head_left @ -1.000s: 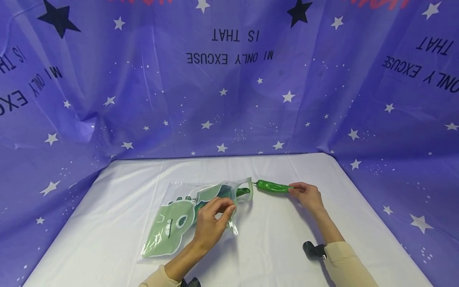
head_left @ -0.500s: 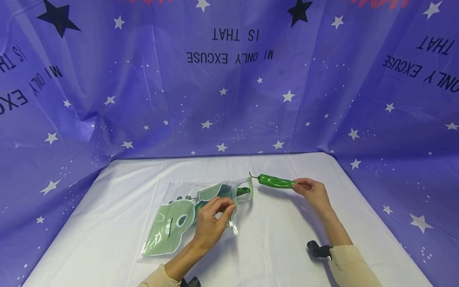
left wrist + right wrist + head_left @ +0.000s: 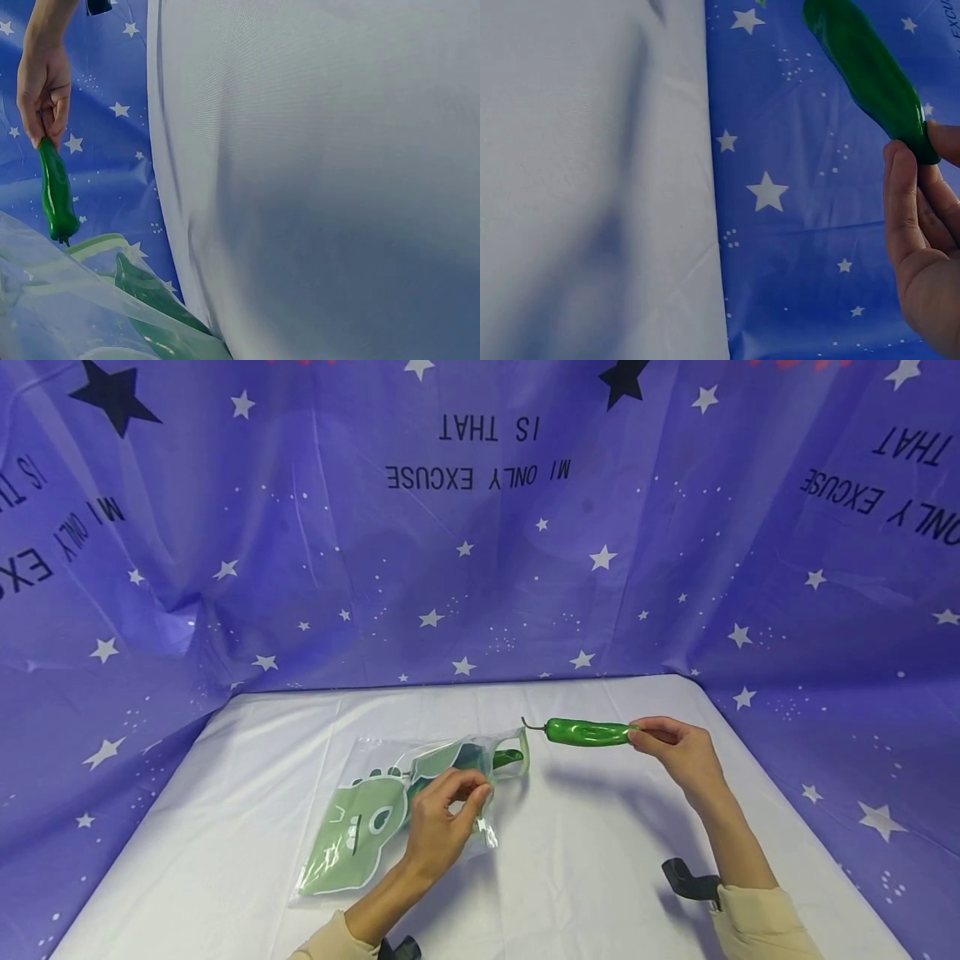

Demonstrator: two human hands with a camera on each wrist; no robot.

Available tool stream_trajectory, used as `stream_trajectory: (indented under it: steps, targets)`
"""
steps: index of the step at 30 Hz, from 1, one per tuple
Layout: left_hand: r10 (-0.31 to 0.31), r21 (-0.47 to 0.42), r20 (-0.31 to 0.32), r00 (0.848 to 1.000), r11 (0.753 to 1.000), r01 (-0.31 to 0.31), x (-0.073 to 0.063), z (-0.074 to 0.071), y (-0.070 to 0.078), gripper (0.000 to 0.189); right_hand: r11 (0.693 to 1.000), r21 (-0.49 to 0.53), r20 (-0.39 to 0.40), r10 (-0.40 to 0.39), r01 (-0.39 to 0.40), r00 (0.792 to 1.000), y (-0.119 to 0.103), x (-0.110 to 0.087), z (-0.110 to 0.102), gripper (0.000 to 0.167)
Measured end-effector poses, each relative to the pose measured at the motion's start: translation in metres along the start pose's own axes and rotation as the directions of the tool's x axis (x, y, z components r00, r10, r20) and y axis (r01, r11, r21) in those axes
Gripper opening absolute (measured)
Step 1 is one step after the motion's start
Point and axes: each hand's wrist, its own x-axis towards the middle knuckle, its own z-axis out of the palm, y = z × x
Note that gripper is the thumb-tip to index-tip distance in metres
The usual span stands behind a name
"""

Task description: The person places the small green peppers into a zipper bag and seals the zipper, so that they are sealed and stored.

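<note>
My right hand [image 3: 678,750] pinches a glossy green chili pepper [image 3: 588,732] by its tip, above the table. The pepper's thin stem points left, at the mouth of a clear plastic bag [image 3: 352,827] printed with a green cartoon dinosaur. My left hand [image 3: 444,817] pinches the near edge of that mouth between thumb and fingers. Another green pepper [image 3: 507,759] lies inside the bag, its end showing at the opening. In the left wrist view, the held pepper [image 3: 57,191] hangs stem down over the bag's rim, with the bagged pepper [image 3: 154,296] behind the plastic.
A white cloth covers the table [image 3: 585,877]. A purple curtain [image 3: 495,568] with stars and lettering stands behind it and along both sides. Black wrist-worn devices [image 3: 688,881] jut out by the beige sleeves [image 3: 761,922].
My right hand has drawn the pepper to the right and raised it higher off the table, away from the bag's mouth. My left hand and the bag stay where they were.
</note>
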Motion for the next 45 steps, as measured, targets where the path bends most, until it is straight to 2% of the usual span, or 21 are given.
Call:
stream_trajectory:
  steps: [8,15,25,28,34,40,45]
  targets:
    - [-0.002,0.006,-0.003,1.0,1.0,0.002,0.0,-0.001,-0.001,0.013,1.0,0.018,0.023,-0.019,0.018,1.0,0.0,-0.007,-0.003,0.041]
    - [-0.011,0.001,-0.006,1.0,1.0,0.011,-0.001,-0.001,0.0,0.013,0.999,-0.025,0.063,-0.047,0.048,0.997,-0.001,-0.011,-0.001,0.035]
    - [-0.003,-0.008,0.0,1.0,1.0,0.003,0.0,0.0,0.0,0.013,0.996,-0.065,0.072,-0.061,0.066,0.996,0.001,-0.008,0.009,0.034]
    - [0.01,-0.013,0.008,1.0,1.0,-0.01,0.001,0.001,0.001,0.013,0.993,-0.094,0.061,-0.064,0.069,0.996,0.001,-0.006,0.017,0.032]
    - [0.03,-0.019,0.036,0.999,0.999,-0.029,0.001,0.002,0.003,0.015,0.975,-0.186,0.005,-0.122,0.121,0.993,-0.002,-0.001,0.036,0.027]
    - [0.047,-0.027,0.061,0.997,0.999,-0.045,0.001,0.002,0.002,0.015,0.971,-0.18,-0.026,-0.163,0.156,0.986,-0.007,0.005,0.047,0.024]
    - [0.046,-0.035,0.083,0.995,0.998,-0.043,-0.001,0.003,0.002,0.015,0.978,-0.161,-0.039,-0.141,0.133,0.989,-0.004,0.007,0.056,0.025]
